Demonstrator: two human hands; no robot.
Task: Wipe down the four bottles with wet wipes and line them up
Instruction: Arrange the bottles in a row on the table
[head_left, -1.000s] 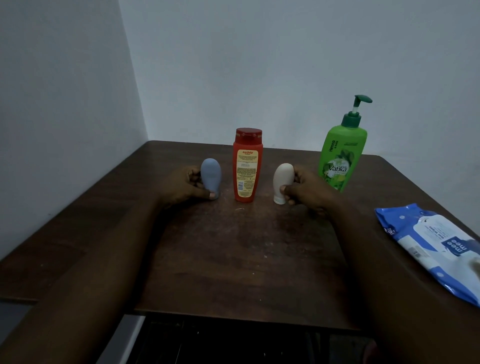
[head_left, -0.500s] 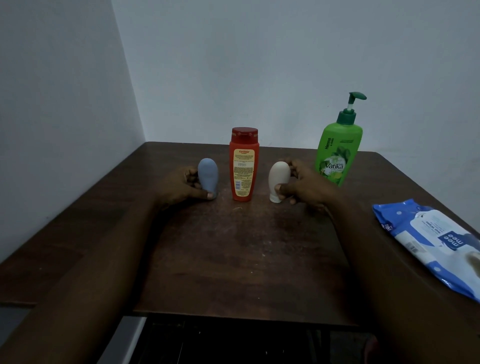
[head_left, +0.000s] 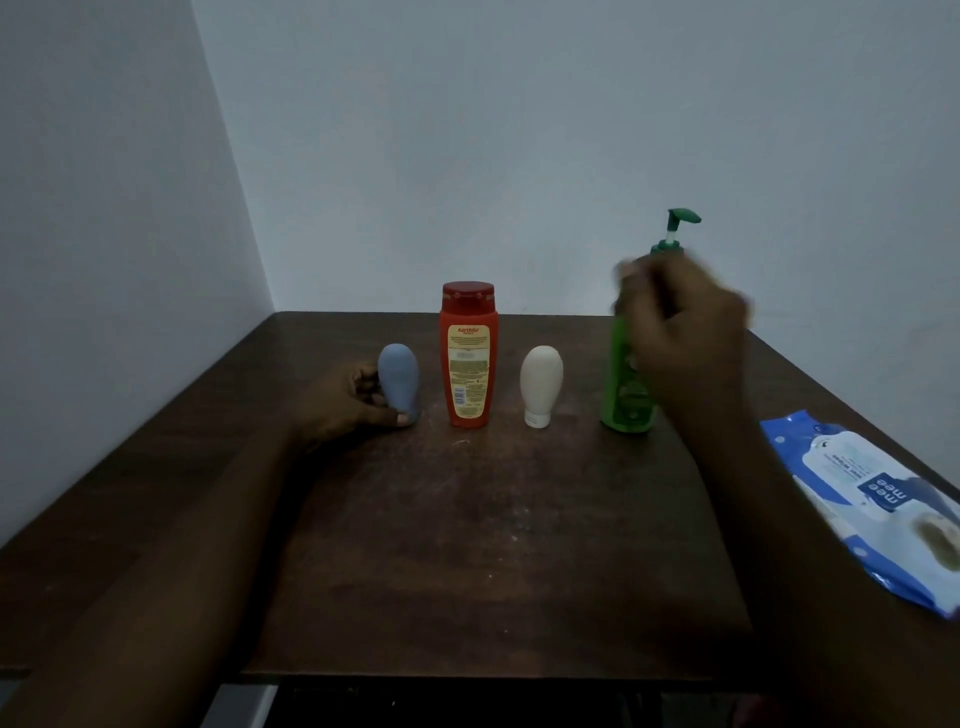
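Observation:
Four bottles stand in a row across the dark wooden table. From left to right they are a small blue-grey bottle, a tall red bottle, a small white bottle on its cap, and a green pump bottle. My left hand holds the blue-grey bottle, thumb at its base and fingers behind it. My right hand, blurred by motion, is wrapped round the upper body of the green pump bottle and hides its label. The white bottle stands free.
A blue and white pack of wet wipes lies flat at the table's right edge. White walls meet in a corner behind the table. Bare table surface stretches between the bottles and the near edge.
My right hand let go of the white bottle and rose to the green pump bottle, which now stands nearer and further left. My left hand stays on the blue-grey bottle.

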